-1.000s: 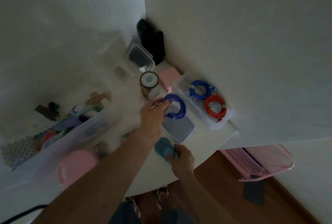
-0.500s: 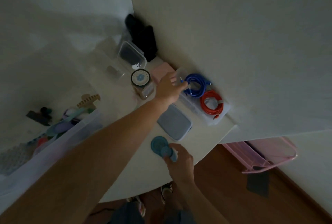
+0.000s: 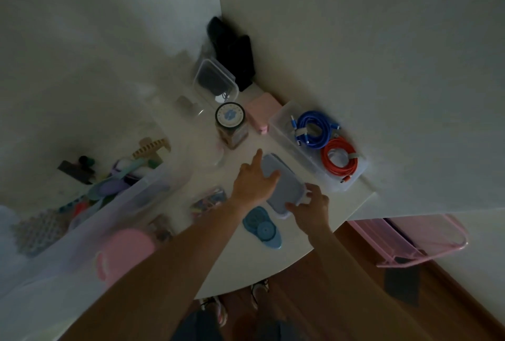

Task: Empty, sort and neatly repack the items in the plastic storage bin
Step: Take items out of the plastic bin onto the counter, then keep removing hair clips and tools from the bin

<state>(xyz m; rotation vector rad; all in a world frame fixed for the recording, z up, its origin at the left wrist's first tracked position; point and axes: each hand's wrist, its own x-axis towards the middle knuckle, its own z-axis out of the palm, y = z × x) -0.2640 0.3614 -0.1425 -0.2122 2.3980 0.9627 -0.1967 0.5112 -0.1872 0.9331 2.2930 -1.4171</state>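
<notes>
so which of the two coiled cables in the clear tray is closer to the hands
The red cable. It lies at the tray's near end, closer to the right hand and left hand; the blue cable lies beyond it.

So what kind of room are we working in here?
Probably a room in a home, not a workshop: a small white table pushed into a corner of plain walls, a wood floor, and household odds and ends such as coiled cables in a clear box and a pink rack beside the table.
</notes>
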